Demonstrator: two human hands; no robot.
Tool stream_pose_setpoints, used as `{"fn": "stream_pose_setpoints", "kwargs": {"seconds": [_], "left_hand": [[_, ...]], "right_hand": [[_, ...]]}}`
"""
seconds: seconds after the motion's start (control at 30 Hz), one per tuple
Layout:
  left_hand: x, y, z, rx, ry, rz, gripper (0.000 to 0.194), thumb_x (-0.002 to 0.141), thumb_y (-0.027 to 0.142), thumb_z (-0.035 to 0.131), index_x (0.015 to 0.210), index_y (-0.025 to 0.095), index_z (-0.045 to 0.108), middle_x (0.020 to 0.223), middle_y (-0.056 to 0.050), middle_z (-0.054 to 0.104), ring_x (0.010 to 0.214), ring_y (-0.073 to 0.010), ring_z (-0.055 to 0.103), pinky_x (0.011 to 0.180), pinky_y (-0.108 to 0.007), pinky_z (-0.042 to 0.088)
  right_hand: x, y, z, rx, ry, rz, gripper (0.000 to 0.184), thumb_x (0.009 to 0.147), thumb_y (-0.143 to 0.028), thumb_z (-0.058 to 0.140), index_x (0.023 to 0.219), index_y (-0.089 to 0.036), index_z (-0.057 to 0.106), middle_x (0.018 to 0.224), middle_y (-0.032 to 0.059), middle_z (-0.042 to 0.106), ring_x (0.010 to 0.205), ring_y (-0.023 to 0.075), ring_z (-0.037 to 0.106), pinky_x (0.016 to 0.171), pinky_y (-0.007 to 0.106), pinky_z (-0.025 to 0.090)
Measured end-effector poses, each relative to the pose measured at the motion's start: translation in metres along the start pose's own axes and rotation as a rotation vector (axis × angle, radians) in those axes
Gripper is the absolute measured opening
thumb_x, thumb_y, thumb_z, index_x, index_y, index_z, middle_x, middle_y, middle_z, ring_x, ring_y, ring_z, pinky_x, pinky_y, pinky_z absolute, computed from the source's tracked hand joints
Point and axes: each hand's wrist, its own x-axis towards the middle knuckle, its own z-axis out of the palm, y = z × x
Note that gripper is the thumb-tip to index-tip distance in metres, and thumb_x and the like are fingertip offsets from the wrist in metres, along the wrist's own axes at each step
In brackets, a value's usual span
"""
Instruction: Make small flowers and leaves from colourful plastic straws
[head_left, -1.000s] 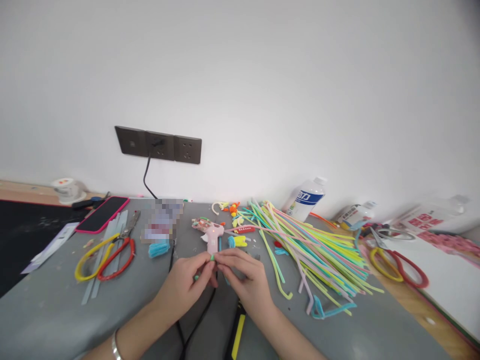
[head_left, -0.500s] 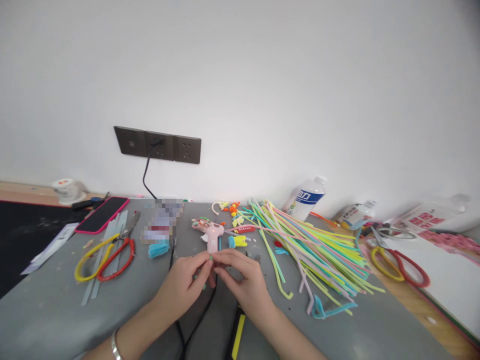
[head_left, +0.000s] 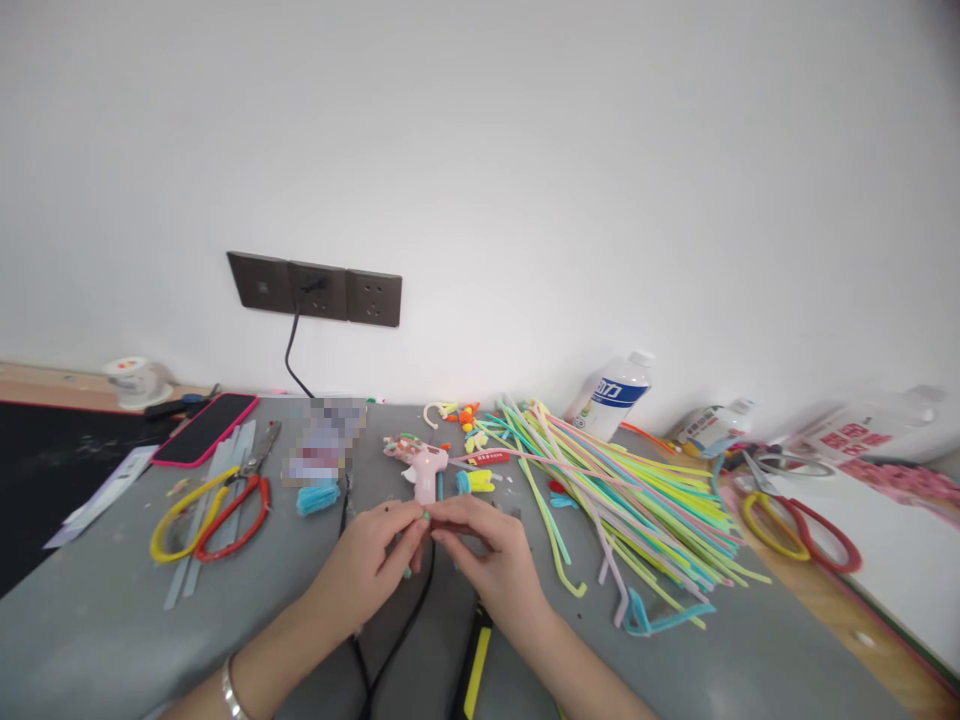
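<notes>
Head view: my two bare hands meet over the grey tabletop (head_left: 112, 640), just in front of the pink glue gun (head_left: 426, 475).
Green piece: the tiny green piece (head_left: 426, 515) sits where my fingertips come together, mostly hidden by them.
Left hand: my left hand (head_left: 375, 550) grasps it between thumb and forefinger.
Right hand: my right hand (head_left: 499, 560) brings its forefinger against it; whether the thumb closes on it too, I cannot tell.
Pinch: so small a piece calls, I judge, for a steady left hold and light pressure from the right, wrists low.
Cord: the black cord (head_left: 405, 630) passes under my hands and could snag a sleeve or finger.
Right side: the pipe cleaners (head_left: 637, 500) spread near my right hand, limiting a sideways sweep.
Left side: more room lies between my left forearm and the cutters (head_left: 265, 495).
</notes>
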Motion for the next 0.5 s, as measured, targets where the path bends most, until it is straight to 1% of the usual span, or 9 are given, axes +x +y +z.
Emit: {"fn": "stream_pose_setpoints", "kwargs": {"seconds": [0.1, 0.17, 0.2, 0.27, 0.33, 0.4, 0.5], "left_hand": [[0.001, 0.003, -0.003, -0.08, 0.011, -0.034, 0.037, 0.099, 0.028, 0.034, 0.066, 0.019, 0.049, 0.06, 0.002, 0.057, 0.06, -0.0137, 0.056, 0.063, -0.024, 0.039], [0.002, 0.004, -0.003, -0.132, -0.012, -0.056, 0.037, 0.099, 0.029, 0.035, 0.066, 0.019, 0.049, 0.057, 0.003, 0.058, 0.056, -0.0129, 0.055, 0.059, -0.023, 0.038], [0.002, 0.004, -0.003, -0.149, -0.034, -0.064, 0.037, 0.098, 0.03, 0.036, 0.066, 0.019, 0.05, 0.055, 0.003, 0.058, 0.054, -0.0126, 0.055, 0.058, -0.023, 0.038], [0.002, 0.003, -0.002, -0.166, -0.076, -0.071, 0.037, 0.097, 0.03, 0.038, 0.064, 0.019, 0.051, 0.054, 0.003, 0.059, 0.053, -0.0122, 0.055, 0.057, -0.022, 0.038], [0.002, 0.001, -0.002, -0.19, -0.099, -0.086, 0.037, 0.096, 0.031, 0.041, 0.064, 0.018, 0.054, 0.056, 0.002, 0.061, 0.055, -0.0122, 0.057, 0.057, -0.022, 0.04], [0.002, -0.002, -0.002, -0.257, -0.105, -0.12, 0.032, 0.095, 0.033, 0.044, 0.071, 0.017, 0.059, 0.061, 0.001, 0.065, 0.058, -0.013, 0.06, 0.059, -0.022, 0.045], [0.003, -0.005, -0.001, -0.385, -0.099, -0.19, 0.026, 0.093, 0.037, 0.049, 0.087, 0.017, 0.064, 0.072, -0.002, 0.071, 0.066, -0.0154, 0.067, 0.063, -0.024, 0.052]], "right_hand": [[-0.002, 0.004, 0.001, 0.091, 0.004, 0.046, 0.027, 0.086, -0.018, 0.063, 0.112, -0.025, 0.07, 0.097, 0.0072, 0.074, 0.085, 0.0193, 0.072, 0.077, 0.031, 0.06], [-0.002, 0.007, 0.002, 0.174, 0.008, 0.096, 0.03, 0.087, -0.023, 0.064, 0.116, -0.025, 0.068, 0.096, 0.0068, 0.074, 0.082, 0.0192, 0.072, 0.076, 0.033, 0.061], [-0.002, 0.008, 0.001, 0.205, 0.008, 0.117, 0.028, 0.086, -0.025, 0.065, 0.113, -0.025, 0.07, 0.094, 0.0065, 0.074, 0.081, 0.019, 0.072, 0.074, 0.032, 0.061], [0.001, 0.011, 0.0, 0.238, 0.003, 0.149, 0.019, 0.083, -0.028, 0.069, 0.1, -0.024, 0.075, 0.088, 0.0059, 0.072, 0.078, 0.0185, 0.07, 0.068, 0.029, 0.06], [0.004, 0.014, 0.0, 0.261, 0.0, 0.174, 0.012, 0.08, -0.031, 0.073, 0.088, -0.023, 0.077, 0.085, 0.0058, 0.071, 0.079, 0.0185, 0.068, 0.067, 0.028, 0.058], [0.006, 0.016, -0.001, 0.292, 0.0, 0.187, 0.012, 0.078, -0.033, 0.075, 0.083, -0.023, 0.077, 0.084, 0.006, 0.072, 0.08, 0.0188, 0.068, 0.068, 0.028, 0.057], [0.007, 0.016, -0.002, 0.316, 0.003, 0.203, 0.015, 0.077, -0.038, 0.075, 0.079, -0.023, 0.076, 0.087, 0.0067, 0.072, 0.081, 0.0198, 0.069, 0.069, 0.03, 0.057]]}}
